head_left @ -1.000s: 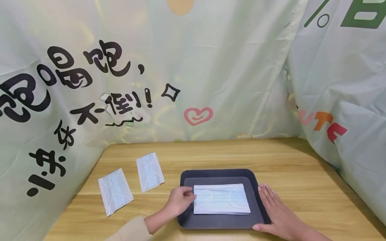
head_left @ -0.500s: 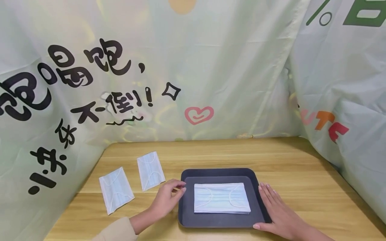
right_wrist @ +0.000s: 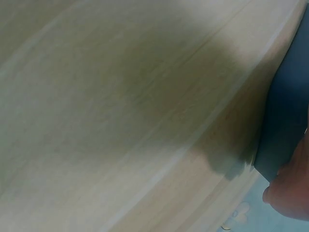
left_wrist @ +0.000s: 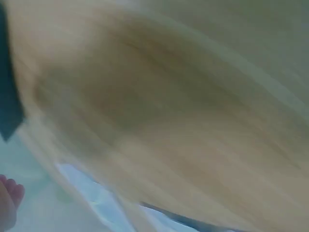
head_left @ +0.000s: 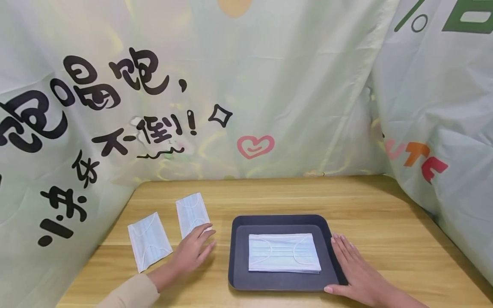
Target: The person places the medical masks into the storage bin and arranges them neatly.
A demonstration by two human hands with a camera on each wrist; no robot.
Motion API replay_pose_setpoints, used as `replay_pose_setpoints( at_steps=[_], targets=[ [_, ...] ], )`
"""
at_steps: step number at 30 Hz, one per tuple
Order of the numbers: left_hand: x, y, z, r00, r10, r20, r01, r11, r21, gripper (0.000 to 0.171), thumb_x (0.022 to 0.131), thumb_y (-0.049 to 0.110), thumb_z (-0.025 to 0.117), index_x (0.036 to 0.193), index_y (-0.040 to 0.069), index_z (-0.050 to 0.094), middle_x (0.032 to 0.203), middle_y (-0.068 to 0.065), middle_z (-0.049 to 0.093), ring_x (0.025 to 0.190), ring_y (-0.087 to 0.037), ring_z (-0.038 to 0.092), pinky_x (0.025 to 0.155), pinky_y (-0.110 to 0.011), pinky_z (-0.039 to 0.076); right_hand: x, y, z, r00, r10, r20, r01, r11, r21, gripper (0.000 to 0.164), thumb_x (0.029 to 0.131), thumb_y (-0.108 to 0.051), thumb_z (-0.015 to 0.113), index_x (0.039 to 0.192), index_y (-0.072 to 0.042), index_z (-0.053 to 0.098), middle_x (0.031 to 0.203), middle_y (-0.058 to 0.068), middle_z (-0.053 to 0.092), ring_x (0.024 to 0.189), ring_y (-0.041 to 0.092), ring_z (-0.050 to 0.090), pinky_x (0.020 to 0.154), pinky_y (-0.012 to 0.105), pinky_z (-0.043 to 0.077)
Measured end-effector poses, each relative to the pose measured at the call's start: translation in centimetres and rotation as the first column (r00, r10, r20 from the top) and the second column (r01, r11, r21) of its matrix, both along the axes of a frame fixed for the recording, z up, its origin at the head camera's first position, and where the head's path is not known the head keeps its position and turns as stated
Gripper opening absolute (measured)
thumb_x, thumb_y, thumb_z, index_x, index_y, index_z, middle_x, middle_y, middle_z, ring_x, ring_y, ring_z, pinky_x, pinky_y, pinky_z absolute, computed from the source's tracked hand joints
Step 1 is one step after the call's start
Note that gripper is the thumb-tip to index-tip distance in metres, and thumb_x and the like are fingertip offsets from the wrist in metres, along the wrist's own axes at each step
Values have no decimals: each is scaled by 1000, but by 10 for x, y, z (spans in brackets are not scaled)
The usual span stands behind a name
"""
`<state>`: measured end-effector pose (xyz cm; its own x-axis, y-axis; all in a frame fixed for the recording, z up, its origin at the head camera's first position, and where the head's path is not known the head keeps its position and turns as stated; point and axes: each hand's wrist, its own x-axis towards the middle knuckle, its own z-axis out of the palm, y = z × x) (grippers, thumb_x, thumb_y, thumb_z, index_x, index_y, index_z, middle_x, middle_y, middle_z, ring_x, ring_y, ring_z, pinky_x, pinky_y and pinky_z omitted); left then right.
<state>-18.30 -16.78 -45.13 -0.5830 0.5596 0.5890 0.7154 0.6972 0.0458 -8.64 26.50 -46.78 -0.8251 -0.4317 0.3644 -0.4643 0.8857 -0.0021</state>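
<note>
In the head view, a dark rectangular tray (head_left: 285,282) holds a small flat stack of pale blue face masks (head_left: 284,253) with white ear loops. My right hand (head_left: 356,269) rests along the tray's right side, fingers straight, thumb at its front corner. The right wrist view has part of this hand (right_wrist: 292,186) against the tray's dark wall (right_wrist: 287,101). My left hand (head_left: 192,252), holding nothing, is left of the tray with fingers loosely bent. Its fingertips overlap the lower end of a loose face mask (head_left: 190,209). Another face mask (head_left: 149,240) lies left of that hand.
All of this stands on a wood-grain table (head_left: 277,194). Pale printed cloth (head_left: 300,107) with black lettering, a pink heart and coloured letters hangs behind the table and along both sides.
My left hand has left the mask stack's left edge and moved left over the tray's rim to the loose mask. The right hand stays at the tray.
</note>
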Motion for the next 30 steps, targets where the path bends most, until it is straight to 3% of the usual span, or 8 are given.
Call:
replay_pose_setpoints(
  at_steps=[2, 5, 7, 12, 17, 20, 26, 30],
  targets=[
    [-1, -8, -6, 1000, -8, -7, 8, 999, -43, 38, 77, 16, 70, 110, -1, 62, 119, -20, 59, 107, -31, 59, 86, -41, 51, -1, 1, -1, 1000, 10, -26, -10, 1000, 3, 114, 70, -65, 65, 146, 4, 16, 151, 26, 19, 140, 7, -20, 110, 15, -16],
    [2, -19, -16, 998, 20, 62, -13, 994, -110, 50, 81, 21, 67, 122, -5, 54, 131, -23, 51, 117, -35, 53, 94, -44, 46, -1, 1, -1, 999, 14, -41, -14, 1000, 5, 115, 69, -65, 65, 146, 3, 15, 157, 8, -8, 141, 8, -19, 111, 15, -15],
    [6, -26, -21, 991, 53, 124, -34, 987, -156, 57, 86, 27, 62, 129, -7, 48, 137, -25, 44, 123, -37, 47, 98, -46, 41, -1, 1, -1, 999, 16, -41, -16, 1000, 3, 115, 69, -65, 65, 146, 4, 15, 157, 6, -9, 141, 8, -19, 111, 15, -15],
    [15, -37, -30, 966, 132, 222, -75, 966, -246, 65, 93, 40, 50, 136, -7, 38, 145, -24, 35, 131, -39, 38, 115, -35, 14, 0, 1, -1, 999, 11, -34, -11, 1000, 0, 114, 69, -65, 65, 145, 4, 17, 151, 23, 23, 141, 7, -19, 111, 15, -15],
    [18, -45, -34, 960, 132, 247, -72, 969, -238, 67, 93, 42, 48, 136, -9, 37, 144, -26, 35, 130, -42, 37, 110, -16, -15, 0, -1, 0, 1000, 3, -19, -3, 1000, 0, 112, 70, -66, 64, 144, 5, 19, 143, 29, 35, 140, 5, -20, 110, 14, -16],
    [17, -49, -33, 949, 146, 279, -81, 969, -232, 68, 94, 42, 47, 136, -10, 37, 144, -27, 35, 131, -42, 36, 108, -13, -16, 0, -2, 1, 1000, -3, 2, 4, 1000, -1, 112, 70, -65, 64, 145, 5, 19, 138, 30, 40, 139, 4, -21, 110, 14, -16],
    [18, -51, -31, 903, 184, 389, -92, 966, -243, 68, 94, 42, 46, 137, -10, 35, 145, -27, 32, 134, -41, 32, 105, -9, -16, 0, -3, 2, 1000, -4, 5, 4, 1000, -2, 111, 70, -66, 64, 144, 5, 21, 136, 31, 42, 139, 3, -22, 109, 13, -17],
    [18, -49, -30, 889, 196, 414, -93, 962, -255, 68, 95, 43, 45, 137, -9, 35, 146, -26, 31, 135, -40, 30, 106, -11, -12, 0, -2, 3, 999, -13, 36, 13, 1000, -9, 110, 71, -66, 64, 143, 5, 21, 138, 31, 40, 137, 1, -24, 108, 12, -17]
  ],
)
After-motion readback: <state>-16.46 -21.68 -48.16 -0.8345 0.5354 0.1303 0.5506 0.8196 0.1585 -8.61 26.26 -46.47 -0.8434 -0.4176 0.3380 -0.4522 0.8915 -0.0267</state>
